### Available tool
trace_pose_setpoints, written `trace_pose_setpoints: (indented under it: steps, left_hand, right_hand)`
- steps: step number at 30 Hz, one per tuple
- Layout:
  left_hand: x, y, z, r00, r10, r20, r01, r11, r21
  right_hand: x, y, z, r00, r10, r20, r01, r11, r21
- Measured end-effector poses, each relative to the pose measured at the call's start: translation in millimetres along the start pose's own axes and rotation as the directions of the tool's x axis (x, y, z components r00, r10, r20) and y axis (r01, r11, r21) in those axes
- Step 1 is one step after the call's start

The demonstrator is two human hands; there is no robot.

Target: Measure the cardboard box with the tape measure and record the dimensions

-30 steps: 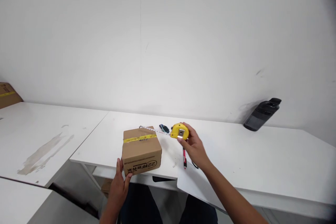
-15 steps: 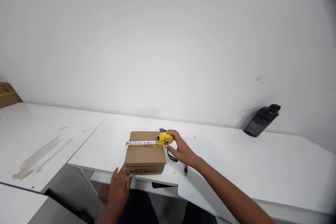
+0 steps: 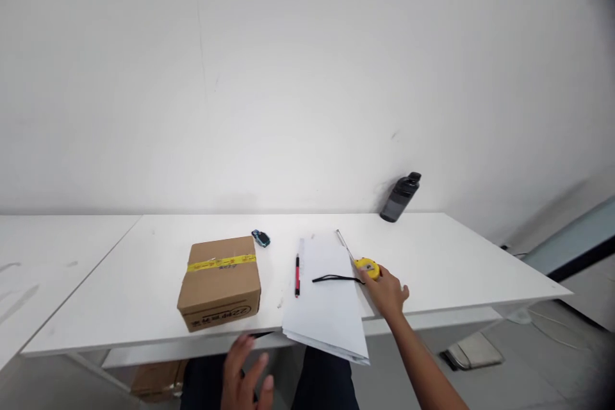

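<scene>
My right hand (image 3: 388, 295) has its fingers on a yellow tape measure (image 3: 368, 268) at the right edge of the paper. A short length of metal blade (image 3: 344, 243) sticks out toward the wall, and the black wrist strap (image 3: 331, 278) lies across the sheets. My left hand (image 3: 244, 378) is open with its fingers spread, in front of the table edge and touching nothing. Beyond it, to the left, stands a cardboard box (image 3: 223, 285) with yellow tape across its top. A red and black pen (image 3: 297, 275) lies along the left side of the white paper stack (image 3: 327, 314).
A small dark blue and black object (image 3: 261, 237) lies behind the box. Against the wall leans a dark bottle (image 3: 400, 197). The paper overhangs the front edge of the white table (image 3: 432, 256). Another carton (image 3: 158, 381) sits below the table, by my legs.
My right hand has carried the tape measure off the box to the right, and less blade is out. My left hand has let go of the box. The view has turned right.
</scene>
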State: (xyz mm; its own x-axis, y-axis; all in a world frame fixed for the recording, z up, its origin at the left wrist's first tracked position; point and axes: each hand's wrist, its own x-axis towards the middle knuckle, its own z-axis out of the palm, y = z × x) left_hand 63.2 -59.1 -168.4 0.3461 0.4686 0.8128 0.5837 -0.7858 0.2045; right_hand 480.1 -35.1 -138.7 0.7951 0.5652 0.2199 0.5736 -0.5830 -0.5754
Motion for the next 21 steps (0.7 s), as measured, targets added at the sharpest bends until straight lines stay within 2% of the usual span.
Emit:
trace_pose_setpoints:
  steps: [1,2,3,4,6,8,10,12,14,15,17,19,20,21]
  left_hand:
    - [13.3,6.9,7.2,0.984,0.123,0.128,-0.113,0.990,-0.084]
    - [28.7,12.2,14.8,0.944,0.210,0.256,-0.181,0.975,-0.132]
    - [44.3,15.8,22.6,0.909,0.221,0.354,-0.189,0.974,-0.125]
    - [58.8,17.9,30.2,0.893,0.211,0.397,-0.186,0.977,-0.101]
    - [79.3,18.5,43.5,0.872,0.188,0.453,-0.179,0.982,-0.062]
    - [86.5,17.0,52.0,0.858,0.177,0.482,-0.170,0.984,-0.060]
    - [84.1,17.1,54.9,0.855,0.151,0.497,-0.132,0.989,-0.072]
    - [79.2,21.1,53.7,0.857,0.131,0.498,-0.093,0.991,-0.102]
    - [77.7,27.6,50.8,0.847,0.152,0.509,-0.081,0.984,-0.158]
    - [79.1,30.5,49.3,0.836,0.168,0.522,-0.080,0.979,-0.188]
    - [85.8,32.9,47.1,0.809,0.168,0.563,-0.049,0.974,-0.220]
    - [94.1,29.5,46.0,0.789,0.131,0.600,0.000,0.977,-0.213]
    - [97.6,26.1,45.6,0.783,0.111,0.612,0.016,0.980,-0.199]
    - [100.1,22.3,45.1,0.777,0.096,0.622,0.024,0.983,-0.182]
  right_hand:
    - [-0.9,2.1,1.9,1.000,-0.018,-0.017,0.018,0.999,-0.029]
    - [-1.2,2.4,3.6,0.998,-0.046,-0.030,0.044,0.998,-0.051]
    - [-0.7,1.4,5.2,0.997,-0.073,-0.038,0.070,0.995,-0.069]
    - [0.6,-0.5,6.8,0.995,-0.089,-0.042,0.085,0.992,-0.088]
    - [4.9,-5.9,9.6,0.994,-0.081,-0.067,0.073,0.990,-0.119]
    - [8.7,-13.7,11.3,0.985,-0.105,-0.137,0.088,0.988,-0.125]
    - [7.8,-25.2,11.7,0.945,-0.246,-0.215,0.226,0.968,-0.114]
    - [-0.7,-42.4,11.6,0.867,-0.451,-0.209,0.434,0.892,-0.126]
    - [-15.5,-64.6,12.5,0.754,-0.656,-0.039,0.643,0.748,-0.166]
    - [-23.6,-76.6,13.6,0.662,-0.742,0.104,0.746,0.641,-0.180]
    - [-37.2,-99.6,16.7,0.406,-0.841,0.358,0.914,0.375,-0.155]
    - [-42.7,-117.2,20.0,0.153,-0.867,0.475,0.988,0.129,-0.083]
    - [-42.1,-123.1,21.3,0.055,-0.867,0.495,0.998,0.036,-0.048]
    - [-39.4,-126.8,22.4,-0.021,-0.864,0.503,0.999,-0.034,-0.018]
